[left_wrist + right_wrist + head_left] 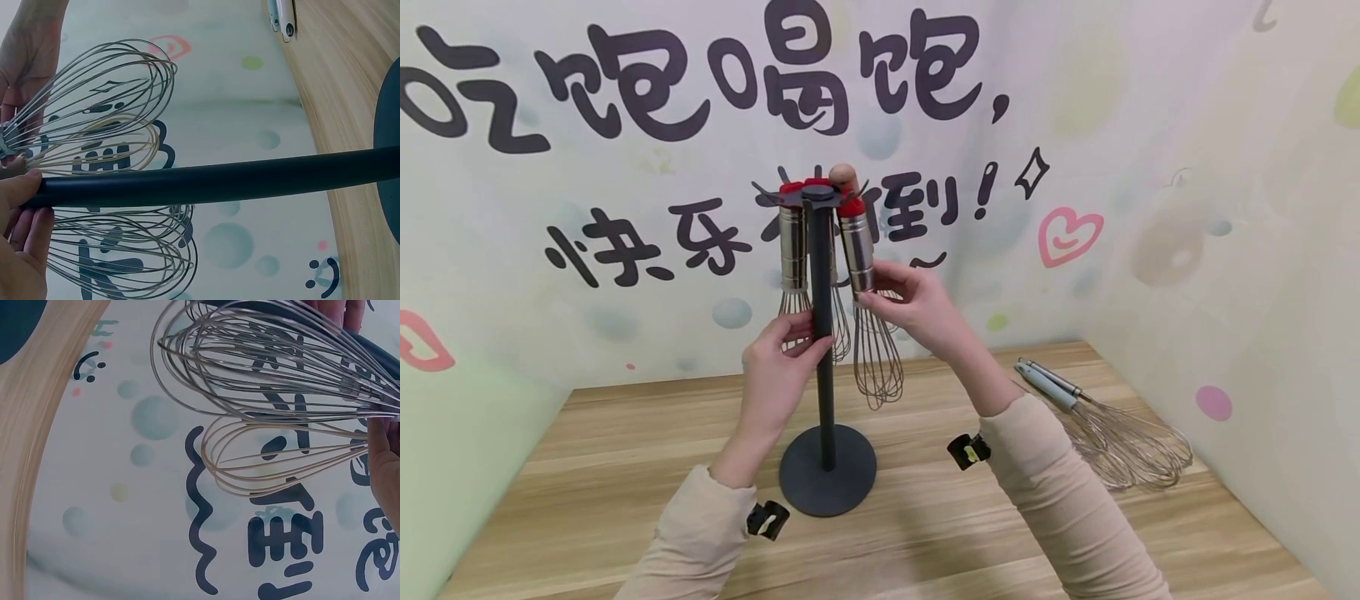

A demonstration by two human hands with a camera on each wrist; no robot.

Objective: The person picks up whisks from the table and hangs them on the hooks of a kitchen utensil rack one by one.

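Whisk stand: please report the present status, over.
Left grip around pole. Right grip holding whisk by handle; cannot tell if hung. Nothing seen blocking; loose whisks lie apart, at right.

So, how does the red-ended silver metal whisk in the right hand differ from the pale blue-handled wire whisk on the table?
The red-ended silver metal whisk is nearly upright, loops down; the pale blue-handled wire whisk lies on the wood-grain table. The silver whisk's handle is shiny; the other whisk's is pale blue. The right hand holds the silver whisk; neither hand touches the other. Both have wire loops.
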